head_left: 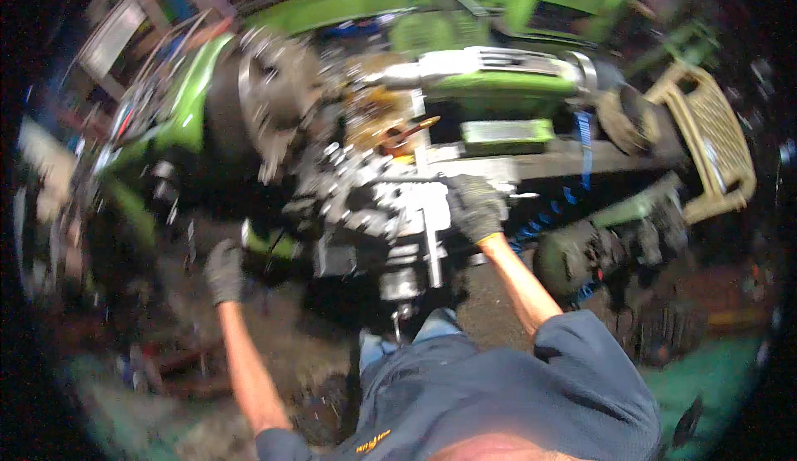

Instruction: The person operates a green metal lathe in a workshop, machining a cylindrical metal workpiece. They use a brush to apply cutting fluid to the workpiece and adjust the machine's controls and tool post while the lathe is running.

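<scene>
My right hand point(477, 208), in a dark grey glove, is closed at the right end of a dark rod-shaped handle point(407, 180). That handle lies across the metal tool post and slide point(365, 199) of a green lathe. My left hand point(224, 272), gloved alike, hangs low in front of the headstock point(195, 104); motion blurs its fingers, and I cannot tell whether it touches anything. Left of the tool post is the large round chuck point(278, 79). A brush-like tool with an orange tip point(415, 131) lies behind the slide.
The tailstock point(506, 75) stands at the back right, with a green block point(506, 132) before it. A blue coiled hose point(585, 149) hangs over the bed. A beige plastic chair point(714, 141) is at the far right. A long flat metal bar point(432, 245) points towards me.
</scene>
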Demonstrator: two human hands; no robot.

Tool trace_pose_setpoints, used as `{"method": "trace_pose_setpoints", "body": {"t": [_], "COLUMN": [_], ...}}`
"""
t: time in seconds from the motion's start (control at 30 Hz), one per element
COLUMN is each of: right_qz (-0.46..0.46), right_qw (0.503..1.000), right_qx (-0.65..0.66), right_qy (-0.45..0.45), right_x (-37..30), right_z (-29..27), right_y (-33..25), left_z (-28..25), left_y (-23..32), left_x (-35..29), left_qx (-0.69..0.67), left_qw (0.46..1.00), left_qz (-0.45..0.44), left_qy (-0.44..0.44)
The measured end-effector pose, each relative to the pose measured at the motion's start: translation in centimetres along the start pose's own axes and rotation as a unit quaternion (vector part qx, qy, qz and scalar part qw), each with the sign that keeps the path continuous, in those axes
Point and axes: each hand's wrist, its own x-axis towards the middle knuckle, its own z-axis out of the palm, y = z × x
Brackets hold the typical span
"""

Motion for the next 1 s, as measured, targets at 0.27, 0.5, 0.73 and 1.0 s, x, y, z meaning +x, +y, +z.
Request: {"method": "trace_pose_setpoints", "body": {"t": [0.27, 0.5, 0.73, 1.0], "right_qz": [0.129, 0.152, 0.158, 0.152], "right_qw": [0.99, 0.984, 0.977, 0.98], "right_qx": [-0.047, -0.089, -0.141, -0.13], "right_qy": [0.004, 0.004, -0.032, -0.016], "right_x": [0.5, 0.9, -0.3, -0.9], "right_z": [0.4, 0.5, 1.5, 2.6], "right_y": [-2.1, -3.9, -2.2, -1.2], "left_z": [-7.7, -6.4, -3.2, -2.7], "left_y": [6.4, 1.8, 7.7, 8.2], "left_x": [23.5, 37.4, 38.7, 40.1], "left_qx": [0.242, 0.277, 0.24, 0.231], "left_qw": [0.897, 0.845, 0.849, 0.852], "left_qz": [0.349, 0.445, 0.432, 0.409], "left_qy": [0.12, 0.11, 0.186, 0.23]}}
